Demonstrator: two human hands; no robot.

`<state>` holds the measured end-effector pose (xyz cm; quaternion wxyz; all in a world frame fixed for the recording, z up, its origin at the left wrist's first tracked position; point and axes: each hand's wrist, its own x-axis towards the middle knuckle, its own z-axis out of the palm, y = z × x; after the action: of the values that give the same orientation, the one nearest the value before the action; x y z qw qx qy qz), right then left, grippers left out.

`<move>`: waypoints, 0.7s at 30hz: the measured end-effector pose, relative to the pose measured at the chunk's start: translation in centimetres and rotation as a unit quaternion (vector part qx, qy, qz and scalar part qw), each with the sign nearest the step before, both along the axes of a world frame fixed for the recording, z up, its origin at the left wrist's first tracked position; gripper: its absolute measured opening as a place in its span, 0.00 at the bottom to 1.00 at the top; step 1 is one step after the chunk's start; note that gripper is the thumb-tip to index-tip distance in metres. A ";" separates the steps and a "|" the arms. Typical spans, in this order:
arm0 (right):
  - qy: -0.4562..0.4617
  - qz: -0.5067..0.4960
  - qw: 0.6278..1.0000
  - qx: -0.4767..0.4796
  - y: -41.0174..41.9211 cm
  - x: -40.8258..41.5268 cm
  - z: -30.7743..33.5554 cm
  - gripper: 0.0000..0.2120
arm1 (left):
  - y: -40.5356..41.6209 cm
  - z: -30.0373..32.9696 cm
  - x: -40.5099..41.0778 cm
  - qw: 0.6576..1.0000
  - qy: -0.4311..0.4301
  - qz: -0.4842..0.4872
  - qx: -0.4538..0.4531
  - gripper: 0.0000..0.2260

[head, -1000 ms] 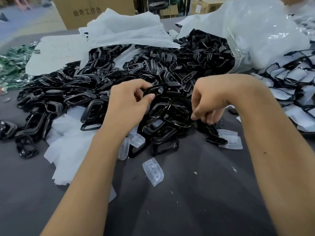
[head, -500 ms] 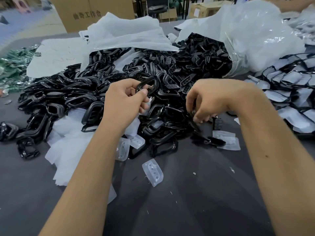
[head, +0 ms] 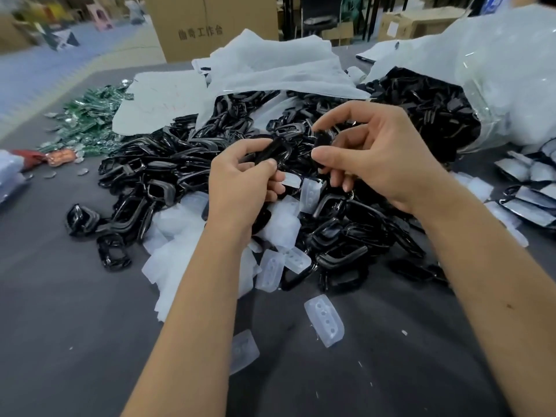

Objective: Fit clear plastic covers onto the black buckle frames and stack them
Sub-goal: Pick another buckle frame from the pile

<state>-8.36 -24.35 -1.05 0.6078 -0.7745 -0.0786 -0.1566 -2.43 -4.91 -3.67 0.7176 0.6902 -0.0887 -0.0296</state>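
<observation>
A large heap of black buckle frames (head: 168, 176) covers the middle of the grey table. My left hand (head: 240, 182) pinches one black frame (head: 275, 152) between thumb and fingers, lifted above the heap. Close beside it, my right hand (head: 379, 158) pinches a small black oval piece (head: 322, 142) between thumb and forefinger. A clear cover (head: 293, 179) shows just under my left fingers; whether they hold it is unclear. Loose clear plastic covers (head: 325, 320) lie on the table near me.
Finished covered buckles (head: 529, 188) lie stacked at the right edge. A clear bag (head: 496, 85) spilling black parts sits at the back right. White foam sheets (head: 270, 70) lie behind the heap, green packets (head: 90, 115) at the left, a cardboard box (head: 204, 25) beyond the table.
Both hands have risen off the heap and come together. The left hand lifted a frame out of the pile; the right hand came up holding a small black piece.
</observation>
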 end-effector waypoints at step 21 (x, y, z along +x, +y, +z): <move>-0.025 -0.077 0.996 0.048 1.0 1.2 -1.8 0.08 | -1.8 -1.2 -1.1 0.994 -0.087 -0.025 0.059 0.09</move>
<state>-7.17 -23.37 -2.87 0.6281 -0.7443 -0.0265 -0.2253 -3.50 -6.73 -4.85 0.6639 0.7292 -0.1660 0.0075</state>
